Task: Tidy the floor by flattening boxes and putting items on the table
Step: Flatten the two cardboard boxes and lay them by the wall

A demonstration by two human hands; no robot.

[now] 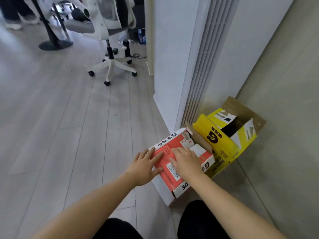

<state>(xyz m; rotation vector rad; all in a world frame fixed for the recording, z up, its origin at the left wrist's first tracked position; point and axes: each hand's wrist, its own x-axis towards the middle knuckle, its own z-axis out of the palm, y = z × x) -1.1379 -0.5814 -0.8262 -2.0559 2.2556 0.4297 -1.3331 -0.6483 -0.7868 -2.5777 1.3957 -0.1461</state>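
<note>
A red and white cardboard box (168, 180) lies on the grey floor beside a white wall panel. My left hand (145, 167) rests on its left side with fingers straight across the red top. My right hand (185, 161) presses flat on the top, fingers spread toward the box's open far end. Behind it stands a yellow cardboard box (222, 140), upright with its flaps open, wedged into the corner.
A tall white unit with vertical vents (205, 62) rises just behind the boxes. A white office chair (112, 66) on castors and a black round stand base (55, 44) sit further back. Another person's feet show at top left.
</note>
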